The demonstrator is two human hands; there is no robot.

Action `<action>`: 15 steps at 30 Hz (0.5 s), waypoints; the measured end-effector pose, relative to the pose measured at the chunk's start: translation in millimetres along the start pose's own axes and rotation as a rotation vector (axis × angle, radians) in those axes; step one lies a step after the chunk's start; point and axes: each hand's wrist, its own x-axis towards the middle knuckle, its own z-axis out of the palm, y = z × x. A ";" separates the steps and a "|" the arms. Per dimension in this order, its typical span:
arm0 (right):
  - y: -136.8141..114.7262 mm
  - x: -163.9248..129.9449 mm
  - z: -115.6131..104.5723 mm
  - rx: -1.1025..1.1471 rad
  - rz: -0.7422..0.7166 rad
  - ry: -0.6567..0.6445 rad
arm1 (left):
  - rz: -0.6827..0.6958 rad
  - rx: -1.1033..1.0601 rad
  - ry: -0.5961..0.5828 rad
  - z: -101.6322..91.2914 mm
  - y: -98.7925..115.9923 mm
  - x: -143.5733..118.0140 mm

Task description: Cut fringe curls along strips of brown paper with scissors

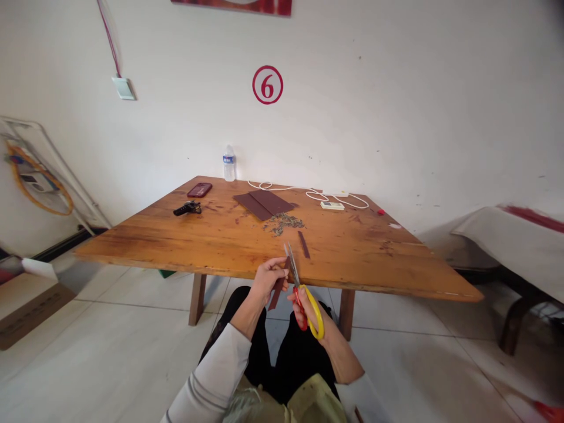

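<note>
My right hand grips scissors with yellow and red handles, blades pointing up over the near table edge. My left hand pinches a narrow dark brown strip beside the blades. Another brown strip lies on the wooden table just beyond the scissors. Behind it sits a pile of small cut scraps, and farther back lie dark brown sheets.
A water bottle stands at the table's far edge. A red phone and a black tool lie at the left. A white cable and small white device lie at the back right. A cloth-covered table stands at the right.
</note>
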 end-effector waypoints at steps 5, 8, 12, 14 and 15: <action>-1.4 -0.8 -1.4 -0.004 0.025 -0.013 | -0.006 0.008 -0.001 -0.9 -0.7 -0.1; -3.7 -2.3 -1.8 -0.006 0.049 -0.026 | -0.009 0.014 -0.001 -1.7 -1.6 0.3; -5.2 -2.7 -1.4 -0.013 0.066 -0.022 | -0.007 0.018 0.002 -2.1 -2.2 1.0; -5.8 -3.2 -0.9 -0.018 0.067 -0.020 | -0.008 0.020 0.000 -2.3 -2.3 1.2; -6.2 -3.7 -0.6 -0.021 0.067 -0.019 | -0.009 0.021 -0.001 -2.3 -2.4 1.4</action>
